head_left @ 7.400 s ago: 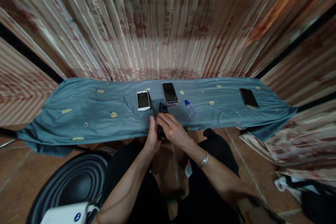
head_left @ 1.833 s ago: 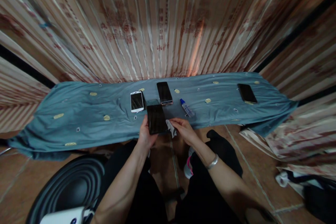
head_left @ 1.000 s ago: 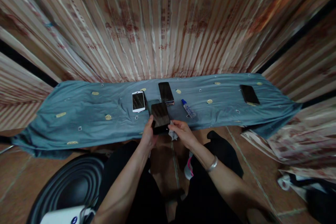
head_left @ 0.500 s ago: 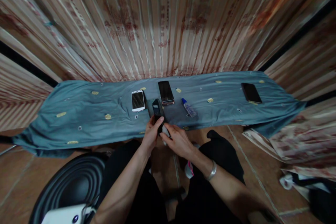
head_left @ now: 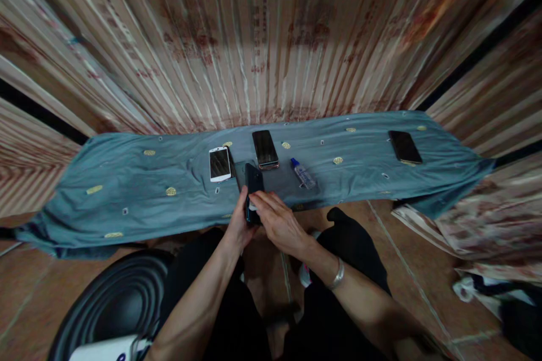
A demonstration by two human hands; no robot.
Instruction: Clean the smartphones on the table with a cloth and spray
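Note:
My left hand (head_left: 237,225) is closed around the lower part of a dark smartphone (head_left: 254,179), held tilted at the near edge of the cloth-covered table. My right hand (head_left: 279,224) lies across the phone with its fingers bent, pressing a small white cloth (head_left: 253,205) to its surface; most of the cloth is hidden under the fingers. Just beyond them are a white phone (head_left: 219,164) on the left and a stack of dark phones (head_left: 265,149) in the middle. To the right lies a clear bottle with a blue cap (head_left: 303,174).
A teal patterned cloth (head_left: 144,186) covers the narrow table. Another dark phone (head_left: 405,146) lies at its right end. Striped curtains (head_left: 237,39) hang behind. At lower left is a round black stool (head_left: 122,299) with a white device (head_left: 108,350) on it.
The phone has been turned in my left hand, so its other face shows. My right hand has risen from beside the phone's lower end onto its surface with the white cloth.

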